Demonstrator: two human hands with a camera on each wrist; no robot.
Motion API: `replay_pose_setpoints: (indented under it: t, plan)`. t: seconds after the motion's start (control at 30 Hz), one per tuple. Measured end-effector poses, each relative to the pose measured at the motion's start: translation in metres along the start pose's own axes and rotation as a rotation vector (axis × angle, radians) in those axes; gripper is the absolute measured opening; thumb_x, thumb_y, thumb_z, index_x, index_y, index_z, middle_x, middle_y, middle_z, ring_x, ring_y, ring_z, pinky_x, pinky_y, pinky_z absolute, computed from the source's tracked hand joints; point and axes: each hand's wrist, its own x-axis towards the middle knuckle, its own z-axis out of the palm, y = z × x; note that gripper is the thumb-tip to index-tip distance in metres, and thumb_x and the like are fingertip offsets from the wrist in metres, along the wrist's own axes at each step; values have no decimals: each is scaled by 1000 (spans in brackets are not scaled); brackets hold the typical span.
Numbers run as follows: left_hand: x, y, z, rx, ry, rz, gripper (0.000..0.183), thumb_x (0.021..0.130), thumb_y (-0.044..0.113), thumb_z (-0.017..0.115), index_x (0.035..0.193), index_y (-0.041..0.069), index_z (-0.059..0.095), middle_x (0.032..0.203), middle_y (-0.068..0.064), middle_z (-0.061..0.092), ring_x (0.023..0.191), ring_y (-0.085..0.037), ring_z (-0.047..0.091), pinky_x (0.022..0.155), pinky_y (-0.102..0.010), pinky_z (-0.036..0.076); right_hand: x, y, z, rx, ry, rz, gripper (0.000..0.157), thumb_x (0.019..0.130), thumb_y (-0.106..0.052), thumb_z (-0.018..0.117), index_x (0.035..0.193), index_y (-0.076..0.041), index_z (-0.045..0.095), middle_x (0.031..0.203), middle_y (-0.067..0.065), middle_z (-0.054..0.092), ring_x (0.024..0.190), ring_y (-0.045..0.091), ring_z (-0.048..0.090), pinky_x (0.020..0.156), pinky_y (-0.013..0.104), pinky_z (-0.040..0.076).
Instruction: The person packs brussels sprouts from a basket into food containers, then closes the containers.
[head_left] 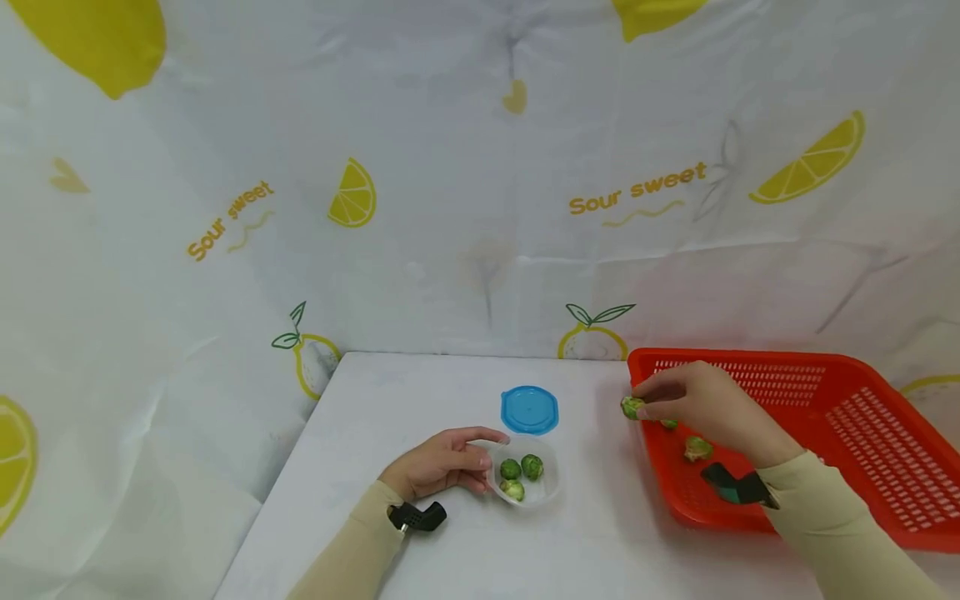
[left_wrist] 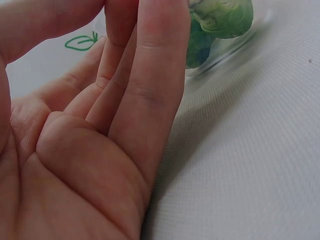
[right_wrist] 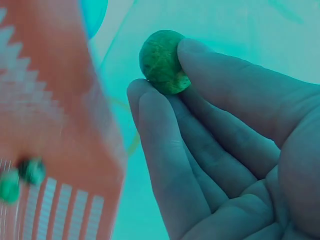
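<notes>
two hands are at work here, and the risk sits with my right hand [head_left: 705,408]: it pinches one brussels sprout [head_left: 632,407] between thumb and fingertips, just past the near-left rim of the red basket [head_left: 862,433]. in the right wrist view the sprout [right_wrist: 162,61] sits right out at the tips of my fingers [right_wrist: 155,130], not deep in the grip, so i judge it could roll free and drop onto the white table [head_left: 390,400], or bounce off the basket rim, if i loosen or jolt on the way across.

my left hand [head_left: 442,462] rests on the table with its fingers nearly straight, curved lightly against the near-left wall of the clear container [head_left: 543,492]; the thumb arches over the top. the container looks light, so i think a push from these fingers, or a sprout dropped from too high, could slide or tip it.

counted, largest to smallest: one red basket, under and behind my right fingers. one clear container, at my left fingertips. one blue lid [head_left: 529,409], just beyond the container. six sprouts that i can see: three in the container [head_left: 521,477], two in the basket [head_left: 697,448] below my right palm, one of them half hidden, and the one i hold.
</notes>
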Motion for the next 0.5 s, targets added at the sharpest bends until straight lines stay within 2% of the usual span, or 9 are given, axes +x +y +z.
replay_pose_setpoints:
  t: [0.27, 0.5]
  plan:
    - [0, -1, -3, -5, -3, -4, 53, 106, 6, 64, 157, 6, 51, 94, 1, 78, 89, -15, 80, 84, -30, 67, 11, -38, 46, 73, -39, -82, 23, 93, -19, 86, 115, -12, 83, 103, 1, 81, 95, 16, 73, 83, 37, 66]
    - [1, 1, -2, -6, 2, -7, 53, 106, 8, 65, 158, 8, 51, 97, 0, 79, 90, -16, 80, 85, -31, 68, 14, -54, 84, 128, -81, -133, 18, 92, -14, 87, 109, -12, 83, 98, -2, 80, 90, 13, 74, 82, 32, 66]
